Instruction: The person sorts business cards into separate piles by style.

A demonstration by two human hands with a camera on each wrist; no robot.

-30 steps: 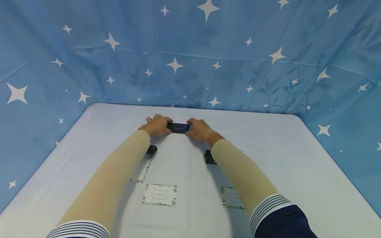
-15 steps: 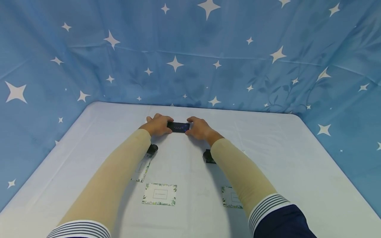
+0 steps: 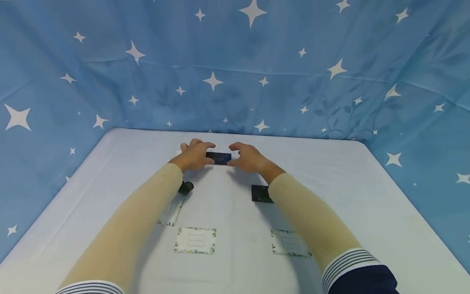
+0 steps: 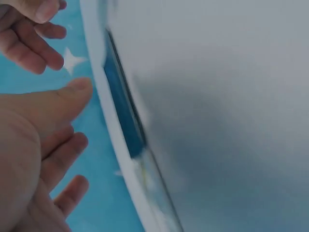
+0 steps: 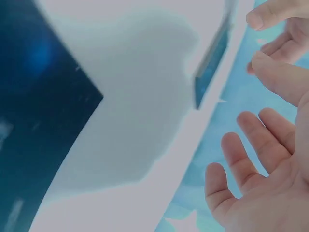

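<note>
1. Half a second ago both my hands were closed on the ends of the dark card; now the fingers have spread and come slightly off it, and my right forearm has swung outward, uncovering more of the second dark card beneath it.

2. The white table [image 3: 352,192] fills the space in front of me, with the star-printed blue cloth [image 3: 257,61] hung behind and around it.

3. My left hand [image 3: 193,155] sits at the left end of the dark card, fingers relaxed and spread, gripping nothing; the left wrist view shows thumb and fingers apart with the card's edge just beside them.

4. My right hand [image 3: 248,157] mirrors it at the right end, palm open and fingers fanned, also holding nothing, as the right wrist view confirms.

5. The dark card [image 3: 218,158] lies flat on the table between the two hands, far from me, near the back edge.

6. The second dark card [image 3: 261,193] lies nearer to me, beside my right forearm. Three leaf-bordered pale cards [image 3: 195,240] lie closer still.

7. To release well, I judge I should lift both hands straight up and evenly, so neither fingertip drags the card askew.
</note>
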